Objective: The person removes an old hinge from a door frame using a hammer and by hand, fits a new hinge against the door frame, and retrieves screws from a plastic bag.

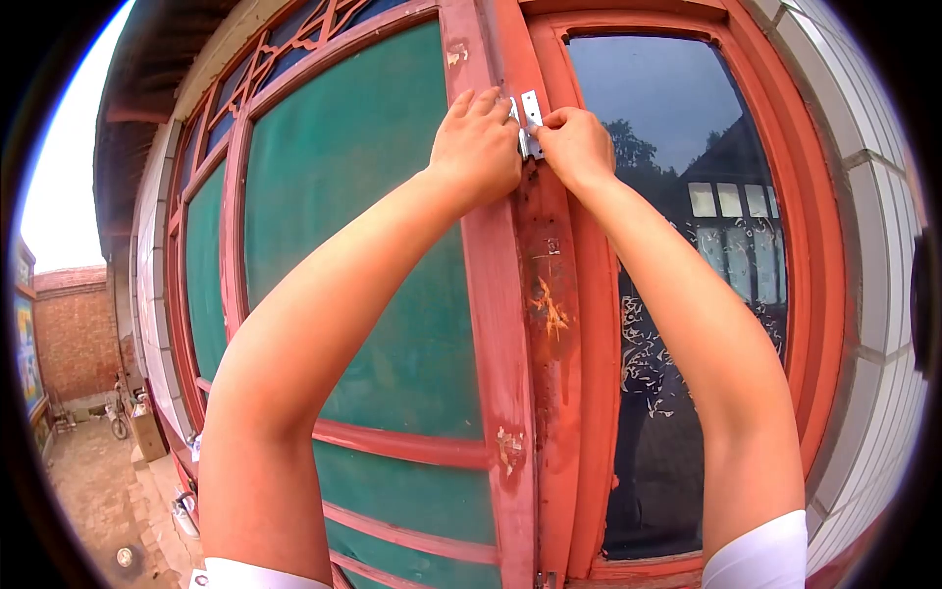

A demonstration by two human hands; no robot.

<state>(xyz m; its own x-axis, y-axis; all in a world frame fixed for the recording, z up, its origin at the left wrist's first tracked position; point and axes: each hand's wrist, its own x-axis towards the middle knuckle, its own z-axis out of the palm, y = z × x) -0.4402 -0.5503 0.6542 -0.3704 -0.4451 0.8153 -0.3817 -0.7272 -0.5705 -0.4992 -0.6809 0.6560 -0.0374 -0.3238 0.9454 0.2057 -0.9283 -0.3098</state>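
Observation:
A silver metal door latch (pixel 531 106) with screw holes in its plate is on the red door post, high up where the screen door meets the frame. My left hand (pixel 476 147) rests against the edge of the green screen door (pixel 358 196), fingers stretched out and their tips beside the latch. From the other side, my right hand (pixel 579 147) pinches at the latch with thumb and forefinger. Part of the metal is hidden behind my fingers, so its lower shape is unclear. Both arms are raised, in white sleeves.
Right of the post is a dark glass pane (pixel 677 294) in a red frame (pixel 819 294), with pale flaky marks and reflections. Grey-white tiles (pixel 883 255) cover the wall beyond. A brick wall (pixel 74 329) and a bicycle (pixel 119 417) stand in the yard at left.

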